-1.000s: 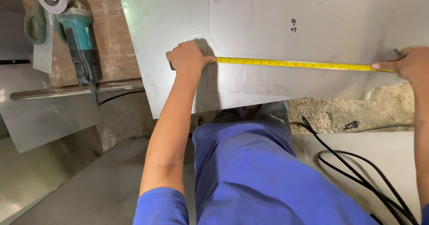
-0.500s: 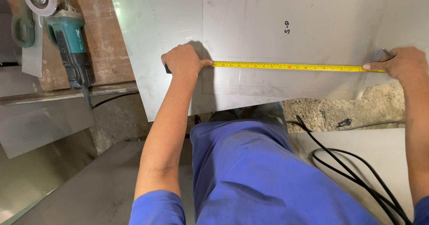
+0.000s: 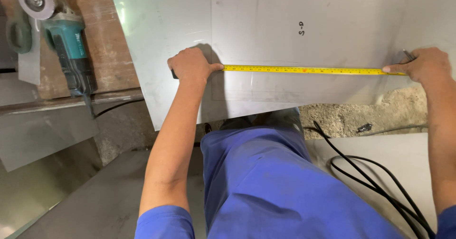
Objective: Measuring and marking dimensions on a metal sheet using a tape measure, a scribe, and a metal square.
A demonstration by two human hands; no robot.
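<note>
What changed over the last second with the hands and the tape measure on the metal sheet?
Almost nothing. The left hand and right hand still pin the yellow tape measure flat across the metal sheet. Everything sits slightly higher in view, likely camera drift. The angle grinder stayed put.

Your right hand (image 3: 422, 65) has slid a little inward along the tape (image 3: 304, 70), toward your left fingers (image 3: 213, 68).

Yellow tape (image 3: 304, 70) with black marks on grey sheet (image 3: 332, 20); teal-and-black grinder (image 3: 66, 49); blue clothing (image 3: 280, 186); black cable (image 3: 375, 182).
</note>
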